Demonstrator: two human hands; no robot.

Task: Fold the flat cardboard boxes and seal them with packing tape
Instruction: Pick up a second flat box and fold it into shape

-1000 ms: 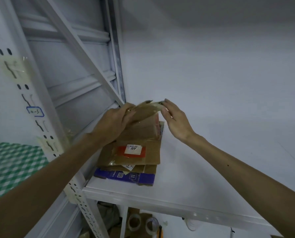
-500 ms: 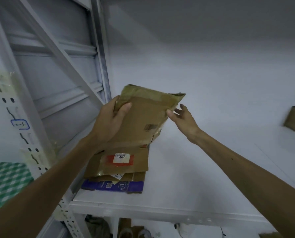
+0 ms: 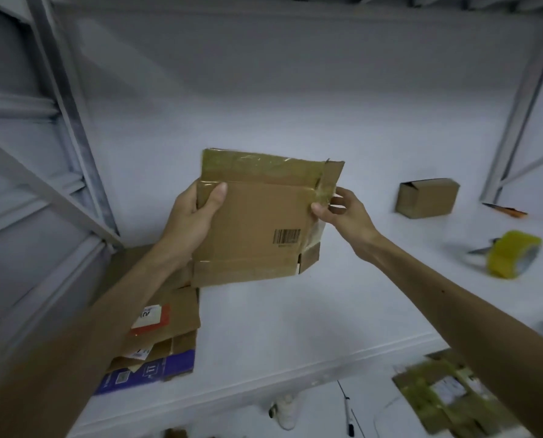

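both forearms reach up from the lower corners over the white shelf board (image 3: 295,320). the left hand (image 3: 194,214) grips the left edge of the flattened brown cardboard box with a barcode (image 3: 257,229), with its thumb laid across the front face and its fingers curled out of sight behind. the right hand (image 3: 346,213) pinches the box's right edge, thumb in front beside a glossy taped flap and fingers bent behind. the box is held in the air above the shelf, roughly upright between the two hands, its printed face towards the camera.

counted:
- two hands
- one flat box in hand
- one pile of flattened brown and purple cardboard boxes (image 3: 184,311) on the shelf at the left; i cannot tell how many sheets
- one small assembled brown cardboard box (image 3: 426,197) standing well to the right
- one roll of yellowish packing tape (image 3: 513,254) nearer on the right

the grey metal rack frame (image 3: 71,128) rises at the left. taped cardboard scraps (image 3: 447,396) lie below the shelf edge. a slim orange-handled tool (image 3: 505,211) lies just right of the assembled box. a blurred grey pointed object (image 3: 480,249) sits against the tape roll. the left forearm covers part of the pile.
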